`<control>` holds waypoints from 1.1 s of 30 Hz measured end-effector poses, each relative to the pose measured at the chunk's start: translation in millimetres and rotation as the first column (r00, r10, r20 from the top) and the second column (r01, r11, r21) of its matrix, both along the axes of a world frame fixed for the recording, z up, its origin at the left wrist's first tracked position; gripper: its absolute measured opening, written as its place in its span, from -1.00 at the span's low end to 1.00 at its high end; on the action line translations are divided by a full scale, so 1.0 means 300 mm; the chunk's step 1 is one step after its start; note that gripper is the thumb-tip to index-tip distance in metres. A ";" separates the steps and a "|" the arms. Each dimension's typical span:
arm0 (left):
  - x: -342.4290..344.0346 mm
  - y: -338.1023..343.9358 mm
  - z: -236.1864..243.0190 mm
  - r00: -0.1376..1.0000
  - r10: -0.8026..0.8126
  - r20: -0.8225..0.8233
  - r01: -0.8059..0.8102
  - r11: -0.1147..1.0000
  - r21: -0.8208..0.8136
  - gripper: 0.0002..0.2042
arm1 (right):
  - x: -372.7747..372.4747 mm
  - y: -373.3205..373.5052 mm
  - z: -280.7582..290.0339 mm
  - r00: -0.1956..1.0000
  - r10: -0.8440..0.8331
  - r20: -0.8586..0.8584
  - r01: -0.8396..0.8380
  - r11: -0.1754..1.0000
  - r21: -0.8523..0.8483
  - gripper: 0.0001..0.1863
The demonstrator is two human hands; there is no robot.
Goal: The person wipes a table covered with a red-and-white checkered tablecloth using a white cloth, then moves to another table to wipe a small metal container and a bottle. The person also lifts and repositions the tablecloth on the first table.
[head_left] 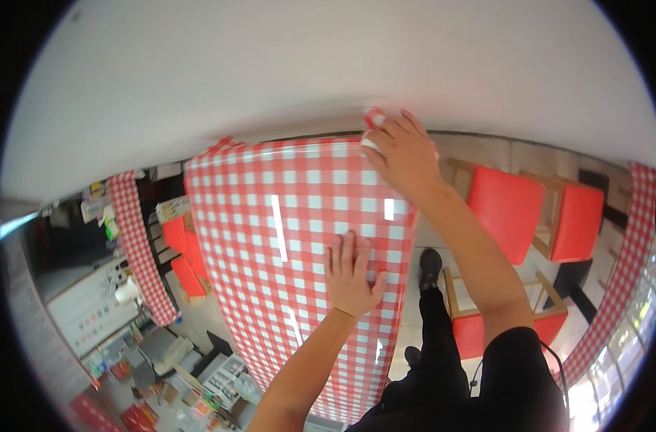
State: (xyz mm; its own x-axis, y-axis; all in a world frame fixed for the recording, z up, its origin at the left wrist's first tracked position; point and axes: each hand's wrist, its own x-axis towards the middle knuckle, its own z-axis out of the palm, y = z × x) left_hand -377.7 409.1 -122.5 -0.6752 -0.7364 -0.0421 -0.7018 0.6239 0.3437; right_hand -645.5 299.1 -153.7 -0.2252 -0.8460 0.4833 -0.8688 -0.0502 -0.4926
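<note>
A red-and-white checked tablecloth (306,216) with a glossy surface covers the long table in front of me. My left hand (351,277) lies flat on it, palm down with the fingers stretched out. At the far right corner, beside the wall, my right hand (403,155) is closed on the cloth's edge. A bit of checked cloth sticks up past its fingers, against the wall. Part of that grip is hidden behind the hand. Another corner of the cloth bunches up at the far left.
A white wall (342,65) runs along the table's far end. Red-seated wooden chairs (506,209) stand to the right, with more red chairs (187,273) on the left. Other checked-cloth tables (137,237) lie farther off. A cluttered area (191,381) is at the lower left.
</note>
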 end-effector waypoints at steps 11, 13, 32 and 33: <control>0.008 -0.004 0.051 0.996 0.067 -0.058 -0.066 0.998 0.015 -0.37 | 0.112 -0.035 0.037 0.999 -0.013 0.041 0.003 0.969 0.248 -0.80; 0.020 0.007 0.053 0.995 0.071 -0.072 -0.071 0.997 0.004 -0.36 | 0.119 -0.026 0.021 1.000 -0.004 0.025 0.000 0.983 0.185 -0.79; 0.427 0.879 0.157 0.959 0.246 -0.140 -0.242 0.969 0.043 -0.37 | 0.618 0.774 0.060 0.973 0.177 -0.151 -0.146 0.970 0.196 -0.62; 0.557 1.047 0.157 0.947 0.291 -0.134 -0.281 0.955 0.089 -0.37 | 0.693 0.876 0.073 0.967 0.220 -0.127 -0.190 0.958 0.214 -0.62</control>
State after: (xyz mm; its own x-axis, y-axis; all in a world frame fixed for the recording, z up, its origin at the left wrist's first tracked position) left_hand -210.6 723.3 -75.4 -0.4388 -0.8984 -0.0167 -0.7873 0.3755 0.4890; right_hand -437.6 561.7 -131.8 0.0245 -0.9487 0.3153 -0.9141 -0.1489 -0.3771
